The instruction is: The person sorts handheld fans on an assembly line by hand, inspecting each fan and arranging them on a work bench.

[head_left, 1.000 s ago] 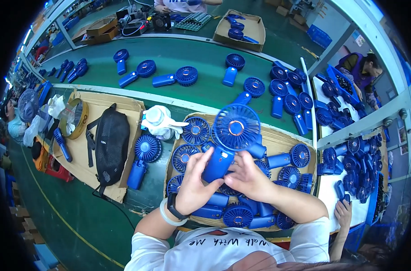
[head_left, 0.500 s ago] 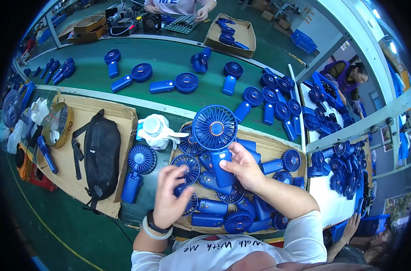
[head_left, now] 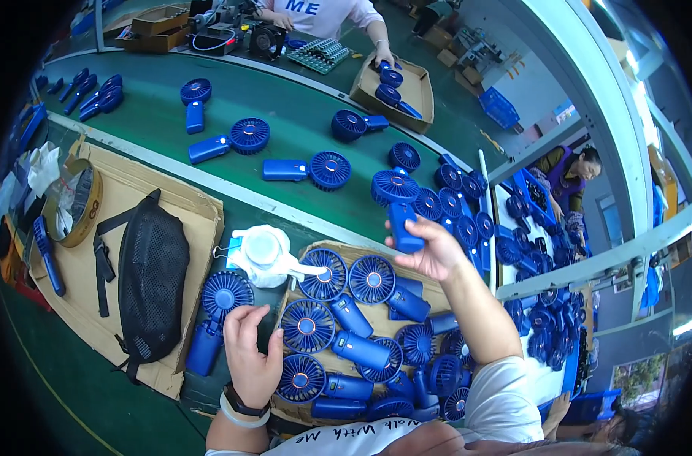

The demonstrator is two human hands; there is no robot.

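Observation:
My right hand (head_left: 434,251) grips a blue handheld fan (head_left: 398,204) by its handle, held out over the green conveyor belt (head_left: 293,129), its round head pointing away. My left hand (head_left: 252,356) hangs open with fingers apart above the left edge of a cardboard tray (head_left: 327,249) that holds several blue fans (head_left: 338,323). Another blue fan (head_left: 217,315) lies just left of that hand on the table.
A black mesh bag (head_left: 152,277) lies on a cardboard sheet (head_left: 182,209) at left, beside a white cloth bundle (head_left: 266,254). Several blue fans (head_left: 308,169) ride the belt. Another person's hand (head_left: 382,55) reaches into a far cardboard box. A seated person (head_left: 570,171) works at right among piled fans.
My right hand has carried the fan up and to the right, from over the tray out to the belt. My left hand let go of it and dropped toward the tray's left edge.

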